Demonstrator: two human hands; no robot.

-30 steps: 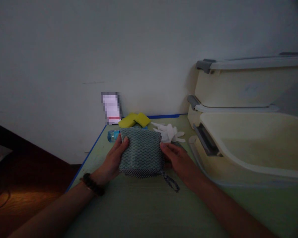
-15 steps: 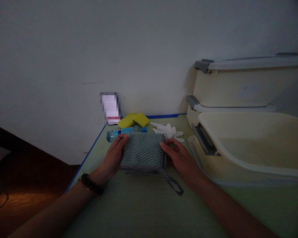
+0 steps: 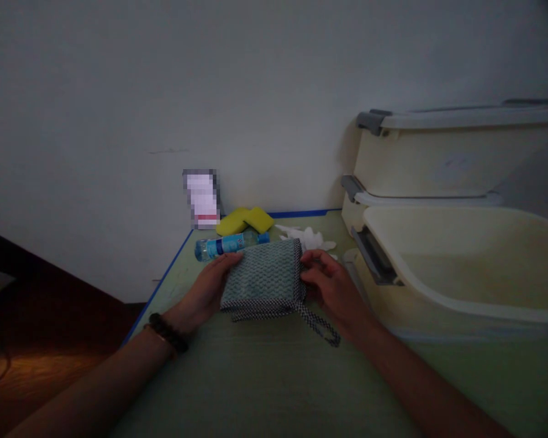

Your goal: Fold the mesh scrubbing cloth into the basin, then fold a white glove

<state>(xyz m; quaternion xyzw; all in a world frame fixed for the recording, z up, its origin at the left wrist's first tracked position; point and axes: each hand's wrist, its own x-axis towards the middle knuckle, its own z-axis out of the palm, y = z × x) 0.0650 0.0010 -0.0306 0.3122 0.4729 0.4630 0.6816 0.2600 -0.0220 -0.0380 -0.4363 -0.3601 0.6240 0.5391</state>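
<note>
Green cloth [image 3: 262,274] over the counter [image 3: 256,377], hiding part of white gloves [image 3: 314,238].
Left hand [image 3: 205,289] fingers pinch its left edge; right hand [image 3: 335,289] fingers curl at its right edge, their hold unclear to me.

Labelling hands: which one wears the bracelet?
The left hand, holding the left edge of the teal woven item: a dark beaded bracelet circles its wrist. The right hand has a bare wrist.

We hold green woven cloth [image 3: 262,274] in left hand [image 3: 206,289], right hand [image 3: 335,293] at its checked edge. Beyond, we see bottle [image 3: 228,244], yellow sponges [image 3: 258,219], white gloves [image 3: 311,239]; bin [image 3: 427,313] at right.
</note>
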